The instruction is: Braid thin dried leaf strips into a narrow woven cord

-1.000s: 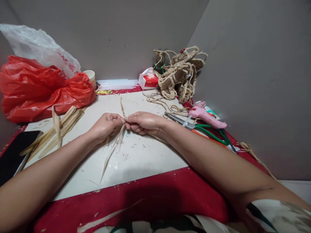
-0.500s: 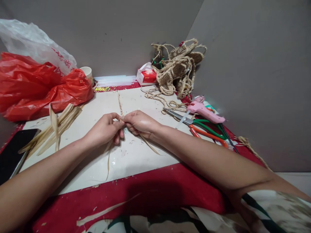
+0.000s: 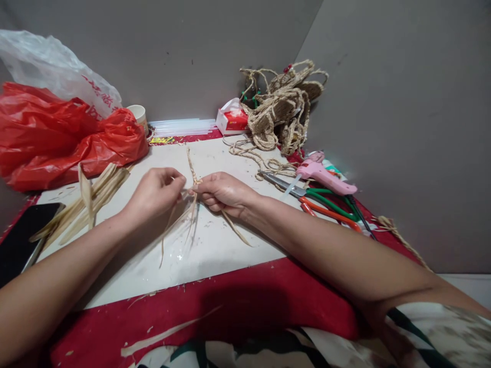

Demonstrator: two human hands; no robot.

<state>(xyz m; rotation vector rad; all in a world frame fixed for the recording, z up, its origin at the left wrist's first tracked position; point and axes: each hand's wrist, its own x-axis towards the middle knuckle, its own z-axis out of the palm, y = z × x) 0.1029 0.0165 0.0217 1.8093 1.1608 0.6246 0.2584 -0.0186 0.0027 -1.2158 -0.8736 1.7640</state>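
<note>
A thin braid of dried plant strips (image 3: 190,162) lies on the white board, its finished end pointing away from me. My right hand (image 3: 222,191) pinches the braid's near end between thumb and forefinger, the other fingers curled in. Just left of it, my left hand (image 3: 159,189) is closed, thumb against fingers, with a thin strip (image 3: 163,240) hanging below it. More loose strips (image 3: 193,214) trail from the braid toward me, partly blurred. Another strand (image 3: 236,228) sticks out from beneath my right hand onto the board.
Flat dried strips (image 3: 99,191) and a phone (image 3: 23,245) lie at left, near a red plastic bag (image 3: 69,135). Scissors (image 3: 326,202) and a pink glue gun (image 3: 320,173) sit right. Behind are a tissue box (image 3: 233,118), glue sticks (image 3: 182,127) and coiled braided cord (image 3: 282,110).
My left hand has moved up and left, away from my right hand, and a gap has opened between them. Loose strips have swung below the braid. My right hand stays at the braid.
</note>
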